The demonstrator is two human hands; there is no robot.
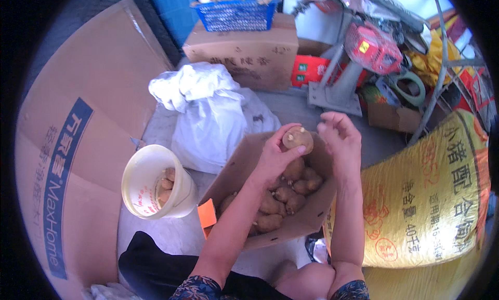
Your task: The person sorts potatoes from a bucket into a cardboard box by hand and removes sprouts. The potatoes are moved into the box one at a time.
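Observation:
Above an open cardboard box (286, 232), my left hand (273, 156) grips a round brown potato (298, 141). Pale sprouts stand out from the potato's upper side. My right hand (342, 138) is raised just right of it, fingers curled and blurred; whether a small piece is between them I cannot make out. Several sprouting potatoes (286, 196) lie in the box, partly hidden under my left forearm. To the left, a cream plastic bucket (186, 195) has several potatoes (165, 187) at its bottom.
A tied white sack (212, 124) sits behind the bucket. Large flattened cardboard (97, 152) stands at left, a yellow woven feed sack (413, 198) at right. Farther back are a closed carton (241, 50) bearing a blue basket (236, 15) and a grey metal stand (339, 91).

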